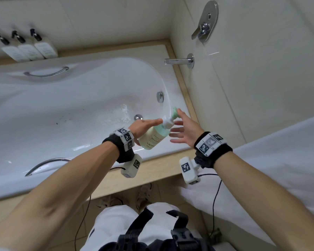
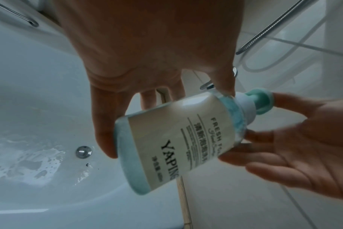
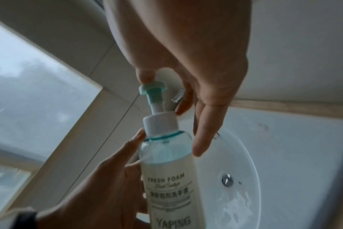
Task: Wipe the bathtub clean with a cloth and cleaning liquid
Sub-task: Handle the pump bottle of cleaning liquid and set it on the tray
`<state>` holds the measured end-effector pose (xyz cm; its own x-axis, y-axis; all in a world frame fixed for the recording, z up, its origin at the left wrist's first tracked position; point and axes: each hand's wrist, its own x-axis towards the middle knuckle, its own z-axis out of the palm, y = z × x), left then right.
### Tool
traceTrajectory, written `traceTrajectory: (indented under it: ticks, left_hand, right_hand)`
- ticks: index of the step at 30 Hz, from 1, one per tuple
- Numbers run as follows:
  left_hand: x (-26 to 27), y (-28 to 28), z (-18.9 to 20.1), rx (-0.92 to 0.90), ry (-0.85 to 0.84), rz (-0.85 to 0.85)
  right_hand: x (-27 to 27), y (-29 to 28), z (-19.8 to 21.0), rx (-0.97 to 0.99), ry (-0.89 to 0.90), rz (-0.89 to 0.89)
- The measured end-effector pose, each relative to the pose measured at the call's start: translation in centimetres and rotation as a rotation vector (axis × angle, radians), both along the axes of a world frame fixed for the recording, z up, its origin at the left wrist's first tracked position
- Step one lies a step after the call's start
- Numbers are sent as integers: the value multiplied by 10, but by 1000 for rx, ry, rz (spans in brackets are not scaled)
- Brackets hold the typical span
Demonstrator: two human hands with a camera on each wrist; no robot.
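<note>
Over the drain end of the white bathtub (image 1: 62,115), my left hand (image 1: 143,125) grips a tilted pump bottle (image 1: 152,137) of blue-green foam soap with a cream label. The wrist views show the same bottle (image 2: 176,139) (image 3: 170,178). My right hand (image 1: 185,129) is open with spread, straight fingers beside the bottle's neck. One fingertip touches the top of the green pump head (image 3: 152,88). A wet, foamy patch (image 1: 123,113) lies on the tub floor near the drain (image 1: 138,117). No cloth is in view.
A chrome spout (image 1: 178,61) and mixer lever (image 1: 205,24) project from the right wall. Three dispenser bottles (image 1: 29,46) stand on the far ledge. Grab handles (image 1: 45,73) (image 1: 47,163) line both tub sides. A beige ledge (image 1: 161,165) fronts the tub; white fabric (image 1: 279,169) lies to the right.
</note>
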<state>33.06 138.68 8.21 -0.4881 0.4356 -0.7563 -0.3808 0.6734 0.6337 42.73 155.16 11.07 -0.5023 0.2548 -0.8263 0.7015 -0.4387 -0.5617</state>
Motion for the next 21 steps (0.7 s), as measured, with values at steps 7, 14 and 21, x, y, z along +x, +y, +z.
traceTrajectory:
  ticks: [7,14,21]
  left_hand:
    - [-1,-31,11,51,84,141]
    - [5,-89,19,106,68,328]
    - [15,-185,17,143,64,635]
  right_hand:
    - [-29,-18,21,216,70,160]
    - [-47,-75,14,-362,17,244]
    - [-69,-190,1,-595,12,231]
